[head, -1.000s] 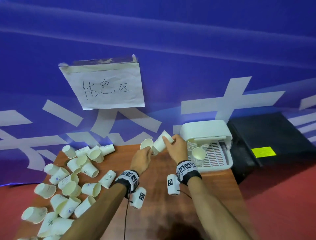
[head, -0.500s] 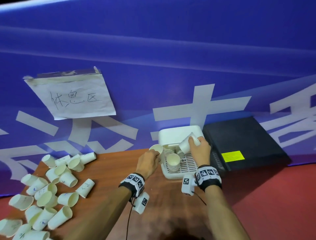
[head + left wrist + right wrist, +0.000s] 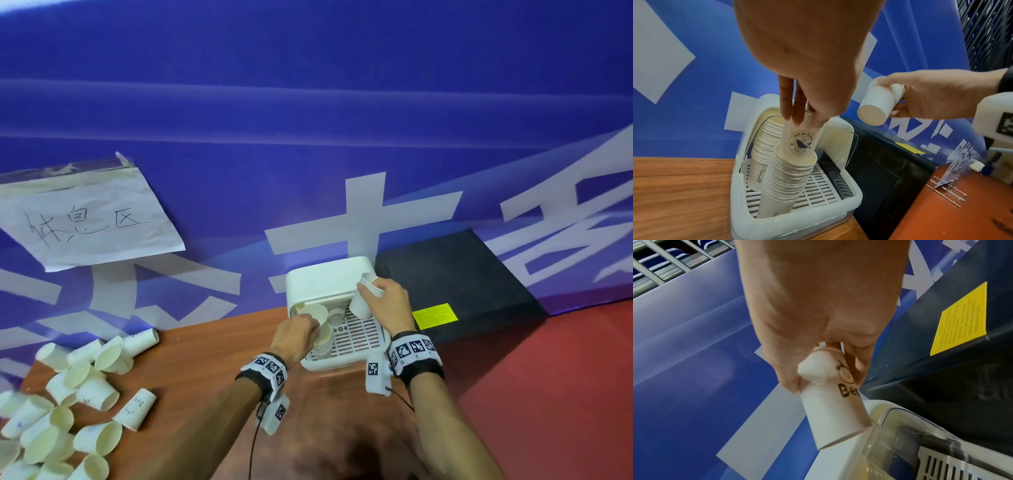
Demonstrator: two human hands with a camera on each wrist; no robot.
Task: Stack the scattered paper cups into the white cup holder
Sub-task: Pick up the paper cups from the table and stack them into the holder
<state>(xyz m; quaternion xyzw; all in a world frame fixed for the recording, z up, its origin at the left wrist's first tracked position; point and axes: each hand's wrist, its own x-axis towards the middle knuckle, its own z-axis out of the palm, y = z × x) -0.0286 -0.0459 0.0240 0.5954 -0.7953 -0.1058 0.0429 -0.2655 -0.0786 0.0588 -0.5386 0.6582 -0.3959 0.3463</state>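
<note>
Left hand (image 3: 807,68) pinches a whale-logo cup (image 3: 800,142) by its rim, seated in the front stack (image 3: 785,181) inside the white cup holder (image 3: 346,363). Right hand (image 3: 388,305) grips a bear-print cup (image 3: 830,405) just above the holder, squeezing it.

The left hand (image 3: 809,53) covers the rim of the whale-print cup (image 3: 800,142), so its grip there cannot be told. At the table's (image 3: 205,346) left edge the loose paper cups (image 3: 68,411) run off-frame, blurred. The yellow label's (image 3: 960,319) print is too small to read.
</note>
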